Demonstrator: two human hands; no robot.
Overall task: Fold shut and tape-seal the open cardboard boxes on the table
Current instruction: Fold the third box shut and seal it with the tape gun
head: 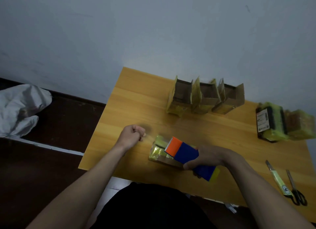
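Both hands work over the tabletop (136, 98). Right hand (207, 157) fingers wrap the blue tape dispenser (187, 154) above a taped box (161, 154); left hand (132, 134) fingers are clenched, whether pinching tape I cannot tell. Three open boxes (205, 97) stand behind.

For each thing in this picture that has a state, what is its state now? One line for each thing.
Three boxes at the back: open, flaps up.
Box under the dispenser: closed, yellow tape on it.
Two boxes at the right: closed, wrapped in yellow tape.
Tape dispenser: held over the near box.
Right hand: grips the dispenser.
Left hand: a fist, nothing visible in it.
Scissors: closed, on the table.
Utility knife: lying beside the scissors.
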